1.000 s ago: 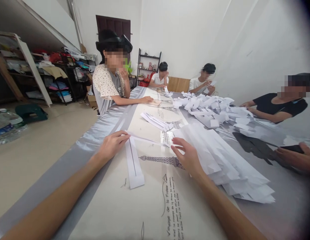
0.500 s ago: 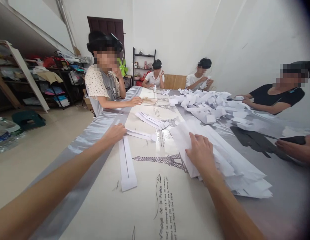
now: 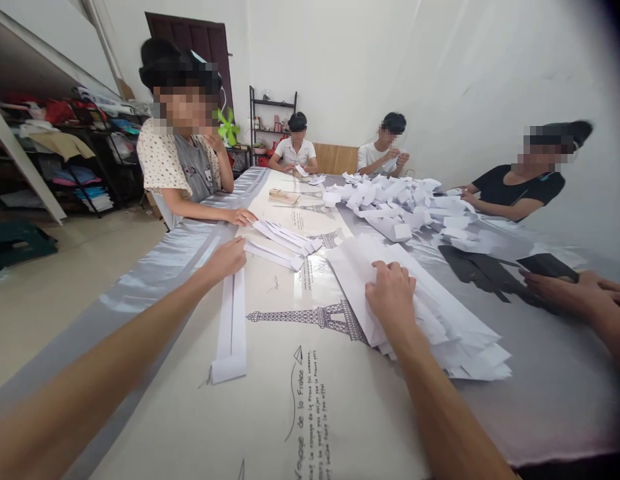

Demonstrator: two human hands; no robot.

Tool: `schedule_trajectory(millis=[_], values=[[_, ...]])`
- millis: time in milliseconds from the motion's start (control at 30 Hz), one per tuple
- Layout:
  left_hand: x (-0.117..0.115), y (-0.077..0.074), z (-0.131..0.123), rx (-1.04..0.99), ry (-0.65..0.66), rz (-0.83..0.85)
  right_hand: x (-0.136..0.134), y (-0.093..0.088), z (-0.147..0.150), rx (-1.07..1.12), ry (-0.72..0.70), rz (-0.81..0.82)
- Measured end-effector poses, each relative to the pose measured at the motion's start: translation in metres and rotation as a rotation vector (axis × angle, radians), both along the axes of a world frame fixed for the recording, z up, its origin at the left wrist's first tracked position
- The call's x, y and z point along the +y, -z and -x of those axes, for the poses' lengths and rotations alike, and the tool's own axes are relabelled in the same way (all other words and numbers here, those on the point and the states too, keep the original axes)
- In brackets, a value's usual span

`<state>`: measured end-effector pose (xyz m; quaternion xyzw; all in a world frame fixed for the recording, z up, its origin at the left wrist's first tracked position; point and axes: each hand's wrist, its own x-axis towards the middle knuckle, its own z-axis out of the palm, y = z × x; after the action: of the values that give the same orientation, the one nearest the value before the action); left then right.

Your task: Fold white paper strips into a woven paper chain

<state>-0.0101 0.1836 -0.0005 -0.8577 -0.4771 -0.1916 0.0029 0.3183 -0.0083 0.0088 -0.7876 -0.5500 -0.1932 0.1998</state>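
My left hand (image 3: 231, 257) is closed on the near end of a folded white paper strip (image 3: 274, 255), whose far end points toward a fan of similar strips (image 3: 286, 233). Another folded strip (image 3: 231, 333) with a dark slit down its middle lies lengthwise on the table, its top end by my left wrist. My right hand (image 3: 391, 293) rests on a thick fanned pile of white paper sheets (image 3: 450, 333). Its fingers are curled and pressed onto the upper sheet (image 3: 351, 270); the thumb is partly hidden.
A printed tablecloth (image 3: 270, 413) covers the table. Across it spreads a heap of folded paper pieces (image 3: 390, 200). A co-worker's hand (image 3: 241, 217) touches the strips at left; another person's hand holds a dark flat object (image 3: 547, 265) at right. A small box (image 3: 284, 196) sits farther off.
The strip in my left hand has moved up against the fanned strips. My right fingers have curled in on the pile. The co-worker's hand has come to the strips, and the view has shifted.
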Motion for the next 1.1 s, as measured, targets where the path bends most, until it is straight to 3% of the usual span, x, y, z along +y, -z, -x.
schedule_trajectory(millis=[133,233,333,600,700,833,967,1033,1100], values=[[-0.056,0.002,0.017,-0.001,0.026,-0.003,0.000,-0.006,0.000,0.055,-0.036,-0.067],[-0.098,0.015,0.032,0.010,0.093,0.019,-0.002,-0.011,0.002,0.110,-0.068,-0.131],[-0.119,0.029,0.038,0.036,0.110,0.021,-0.005,-0.016,0.007,0.160,-0.097,-0.208],[-0.121,0.032,0.040,0.003,0.126,-0.027,-0.011,-0.025,0.031,0.328,-0.310,-0.530],[-0.123,0.035,0.043,0.000,0.126,-0.024,-0.016,-0.026,0.037,0.460,-0.295,-0.555],[-0.123,0.037,0.044,-0.030,0.141,-0.023,-0.020,-0.026,0.041,0.707,-0.275,-0.443],[-0.129,0.023,0.038,-0.183,0.126,-0.018,-0.016,-0.020,0.048,0.918,-0.371,-0.310],[-0.137,0.012,0.031,-0.352,0.134,0.074,-0.014,-0.013,0.057,1.007,-0.443,-0.228],[-0.148,0.001,0.022,-0.561,0.143,0.309,-0.014,-0.005,0.069,1.094,-0.543,-0.113]])
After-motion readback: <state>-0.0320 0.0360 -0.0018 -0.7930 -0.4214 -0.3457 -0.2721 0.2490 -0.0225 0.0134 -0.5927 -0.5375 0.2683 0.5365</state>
